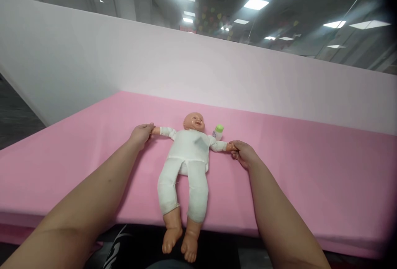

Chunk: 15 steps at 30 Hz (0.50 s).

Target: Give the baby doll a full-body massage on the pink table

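A baby doll [189, 149] with a white cloth body lies on its back on a pink padded surface [108, 136]. Its head points away from me and its bare feet hang over the near edge. Both its arms are stretched out sideways. My left hand [142, 134] is closed around the doll's hand on the left side. On the other side, my right hand [244, 153] pinches the doll's other hand between thumb and fingers. A small bottle [218, 132] with a green cap lies beside the doll's shoulder, close to its arm on the right.
Behind the pink surface stands a white panel [198, 66], with a glass pane above it that shows ceiling lights [256, 3]. The surface's near edge runs just in front of my dark-clothed lap [139, 248].
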Available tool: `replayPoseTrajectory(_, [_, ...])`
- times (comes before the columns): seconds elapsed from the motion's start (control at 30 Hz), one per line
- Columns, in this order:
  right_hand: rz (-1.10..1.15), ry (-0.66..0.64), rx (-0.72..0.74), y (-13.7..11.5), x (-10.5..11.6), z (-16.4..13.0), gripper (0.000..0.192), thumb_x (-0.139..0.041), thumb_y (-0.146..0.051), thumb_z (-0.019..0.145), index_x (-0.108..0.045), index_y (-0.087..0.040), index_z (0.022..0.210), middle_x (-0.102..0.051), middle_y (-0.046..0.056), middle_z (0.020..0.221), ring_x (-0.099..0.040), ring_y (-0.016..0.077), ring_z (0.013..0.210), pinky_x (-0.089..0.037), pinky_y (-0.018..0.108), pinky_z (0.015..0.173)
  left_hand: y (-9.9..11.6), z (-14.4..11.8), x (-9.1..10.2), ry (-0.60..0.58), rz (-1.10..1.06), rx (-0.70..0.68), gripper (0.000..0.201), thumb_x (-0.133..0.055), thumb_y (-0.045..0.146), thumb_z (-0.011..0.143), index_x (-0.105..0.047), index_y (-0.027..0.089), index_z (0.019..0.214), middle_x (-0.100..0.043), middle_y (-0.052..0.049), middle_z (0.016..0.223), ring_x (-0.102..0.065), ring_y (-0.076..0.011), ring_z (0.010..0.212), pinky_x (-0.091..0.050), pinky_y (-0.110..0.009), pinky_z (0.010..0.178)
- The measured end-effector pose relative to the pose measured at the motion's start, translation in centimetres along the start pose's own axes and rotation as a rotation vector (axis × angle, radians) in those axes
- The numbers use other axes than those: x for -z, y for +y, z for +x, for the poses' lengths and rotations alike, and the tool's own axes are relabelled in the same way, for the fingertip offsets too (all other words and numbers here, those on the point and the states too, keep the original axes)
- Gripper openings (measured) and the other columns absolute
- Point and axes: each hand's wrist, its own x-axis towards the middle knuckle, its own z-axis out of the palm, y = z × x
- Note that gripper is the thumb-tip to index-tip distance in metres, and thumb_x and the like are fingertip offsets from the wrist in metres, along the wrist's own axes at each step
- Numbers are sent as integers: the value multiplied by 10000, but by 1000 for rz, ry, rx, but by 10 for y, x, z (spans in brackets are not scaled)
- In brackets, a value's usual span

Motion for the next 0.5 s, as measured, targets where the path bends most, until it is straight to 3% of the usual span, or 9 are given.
replayPoseTrajectory(0.17, [76,-49,-9,-2,6,-1,182,-729,-219,788,-712,-162,960,-699,97,882,-606,160,662,-562,288,578,2,-1,-1,-61,-78,-9,323,-803,342,685,-742,157,943,-665,-62,718,-550,-137,516,-474,-274,512])
replayPoseTrajectory(0.27, [125,-78,-27,-2,9,-1,238,-742,-164,787,-709,-160,1023,-704,94,912,-627,145,660,-602,286,633,3,-1,0,-86,-117,3,370,-778,224,660,-734,149,1019,-690,-76,775,-578,-135,539,-507,-289,554])
replayPoseTrajectory(0.43, [109,-71,-37,-1,11,-4,354,-807,-125,738,-700,-184,1070,-712,97,1031,-699,176,804,-633,297,752,5,-6,0,-86,-140,-12,534,-821,174,600,-698,149,1118,-690,-61,793,-591,-135,542,-525,-311,586])
replayPoseTrajectory(0.5, [83,-117,-9,-3,5,-7,344,-848,-155,719,-701,-174,1030,-713,87,961,-685,168,769,-617,276,702,7,-11,-3,-104,-156,-31,502,-850,198,592,-703,148,1069,-680,-53,770,-597,-141,552,-519,-307,582])
